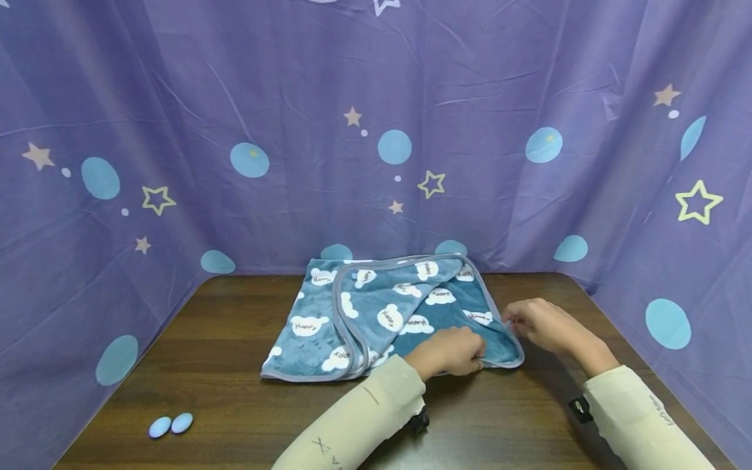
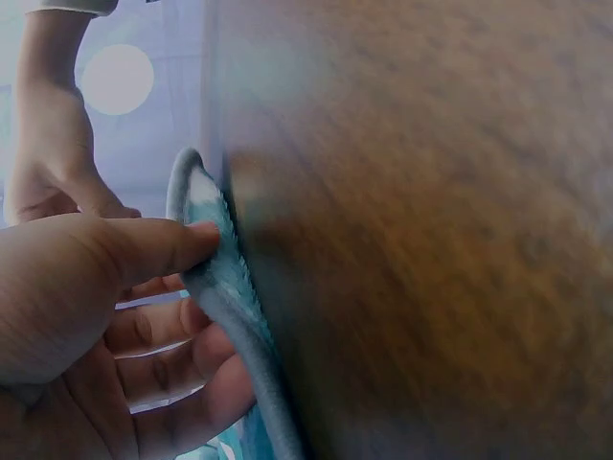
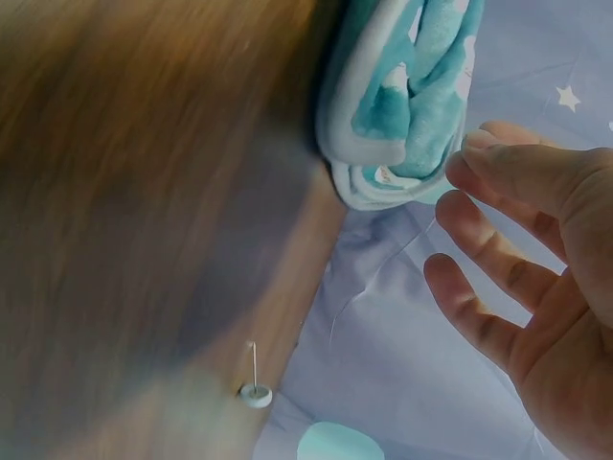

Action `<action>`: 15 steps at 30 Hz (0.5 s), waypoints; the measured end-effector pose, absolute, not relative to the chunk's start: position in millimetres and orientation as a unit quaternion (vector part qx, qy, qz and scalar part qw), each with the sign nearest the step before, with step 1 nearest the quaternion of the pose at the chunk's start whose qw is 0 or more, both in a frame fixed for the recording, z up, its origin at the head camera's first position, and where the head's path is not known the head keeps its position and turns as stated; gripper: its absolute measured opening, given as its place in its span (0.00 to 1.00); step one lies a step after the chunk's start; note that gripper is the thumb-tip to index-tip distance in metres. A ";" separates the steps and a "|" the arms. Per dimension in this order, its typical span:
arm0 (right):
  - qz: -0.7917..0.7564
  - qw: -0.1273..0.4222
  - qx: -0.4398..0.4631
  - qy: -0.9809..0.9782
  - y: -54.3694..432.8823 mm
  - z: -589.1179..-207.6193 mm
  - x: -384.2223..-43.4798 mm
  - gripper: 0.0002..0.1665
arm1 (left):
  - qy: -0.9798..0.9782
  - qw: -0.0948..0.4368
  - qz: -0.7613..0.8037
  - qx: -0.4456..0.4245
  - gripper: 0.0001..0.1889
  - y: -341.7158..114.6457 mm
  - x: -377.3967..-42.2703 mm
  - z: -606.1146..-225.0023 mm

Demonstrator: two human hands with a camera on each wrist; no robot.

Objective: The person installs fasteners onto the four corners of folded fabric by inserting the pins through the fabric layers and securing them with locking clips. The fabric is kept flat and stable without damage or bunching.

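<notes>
A teal fleece blanket (image 1: 358,326) with white bear-head prints and grey piping lies folded in layers on the wooden table. At its near edge, toward the right corner, my left hand (image 1: 452,351) pinches the piped border; the left wrist view shows the thumb on one side of the border (image 2: 235,321) and fingers behind it. My right hand (image 1: 540,323) is at the blanket's right edge. There, thumb and index finger (image 3: 460,172) meet at the fabric and pinch it, while the other fingers stay loosely bent.
Two small light-blue oval pieces (image 1: 170,425) rest on the table (image 1: 235,405) at the front left. A purple curtain (image 1: 305,130) with stars and dots hangs behind and along both sides. A small white round thing with a thin stem (image 3: 256,395) stands near the table's edge.
</notes>
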State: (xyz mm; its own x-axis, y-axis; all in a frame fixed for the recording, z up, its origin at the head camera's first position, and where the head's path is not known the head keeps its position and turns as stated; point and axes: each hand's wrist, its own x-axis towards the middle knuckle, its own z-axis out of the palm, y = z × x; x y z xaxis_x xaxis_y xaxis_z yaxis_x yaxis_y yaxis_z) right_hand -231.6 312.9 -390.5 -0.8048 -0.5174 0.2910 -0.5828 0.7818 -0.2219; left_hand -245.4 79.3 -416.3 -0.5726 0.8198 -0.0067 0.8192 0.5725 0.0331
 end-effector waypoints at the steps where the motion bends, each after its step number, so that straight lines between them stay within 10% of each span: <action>1: 0.155 0.111 0.294 -0.936 312.4 -390.6 -232.0 0.15 | 0.888 0.016 0.020 0.460 0.13 79.6 -245.2 -415.3; 8: 0.183 0.142 0.290 -0.929 306.8 -389.2 -237.5 0.14 | 0.893 0.047 0.072 0.441 0.02 83.2 -245.9 -410.2; 15: 0.205 0.152 0.266 -0.930 301.1 -384.4 -242.7 0.13 | 0.894 0.051 0.207 0.395 0.12 77.2 -256.3 -410.5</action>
